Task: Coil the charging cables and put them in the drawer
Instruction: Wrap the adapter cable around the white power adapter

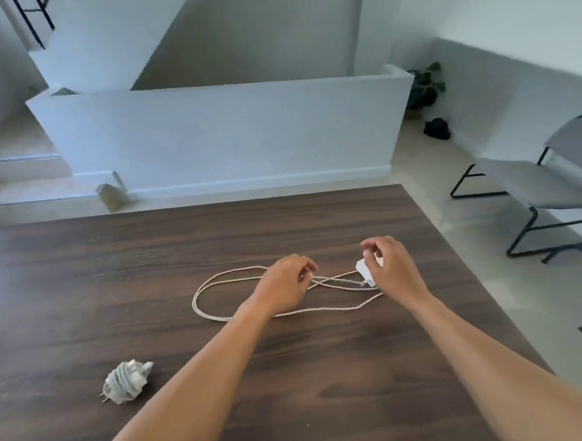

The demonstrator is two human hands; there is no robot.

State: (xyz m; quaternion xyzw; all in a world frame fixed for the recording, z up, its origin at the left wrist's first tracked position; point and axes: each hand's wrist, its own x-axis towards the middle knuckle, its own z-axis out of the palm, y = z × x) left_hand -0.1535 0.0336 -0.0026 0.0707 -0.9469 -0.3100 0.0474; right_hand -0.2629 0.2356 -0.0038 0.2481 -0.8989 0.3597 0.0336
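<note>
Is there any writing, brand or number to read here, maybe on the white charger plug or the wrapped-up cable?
No readable text anywhere in this view.
The white charger plug in the right hand shows no legible marking; any print is too blurred to tell.
The wrapped cable bundle and the table show no lettering.

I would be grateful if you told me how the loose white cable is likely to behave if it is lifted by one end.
Probably floppy: the cable lies in loose, crossing loops on the table, so they would likely sag and unravel. The adapter at its end looks heavier, so it may swing.
</note>
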